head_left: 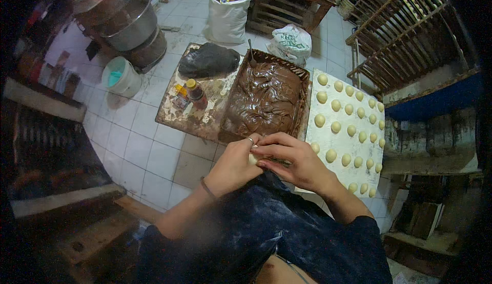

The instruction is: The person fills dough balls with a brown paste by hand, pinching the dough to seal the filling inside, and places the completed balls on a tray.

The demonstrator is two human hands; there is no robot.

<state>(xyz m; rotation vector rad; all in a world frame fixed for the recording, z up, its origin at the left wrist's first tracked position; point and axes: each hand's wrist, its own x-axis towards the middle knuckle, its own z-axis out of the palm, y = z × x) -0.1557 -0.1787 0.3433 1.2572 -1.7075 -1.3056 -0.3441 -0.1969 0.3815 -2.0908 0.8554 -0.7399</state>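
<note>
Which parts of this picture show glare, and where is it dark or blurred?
In the head view, glare shines on the brown paste; the same view has black corners and a deeply shaded lower left; a hazy, blurred patch softens the dark shirt in that view.

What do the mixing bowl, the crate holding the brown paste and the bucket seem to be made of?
Mixing bowl: metal, probably steel; grey with soft shiny highlights.
Crate: likely plastic, from the dark brown, regularly perforated rim; woven material isn't ruled out.
Bucket: probably plastic; pale, smooth, rather dull wall.
</note>
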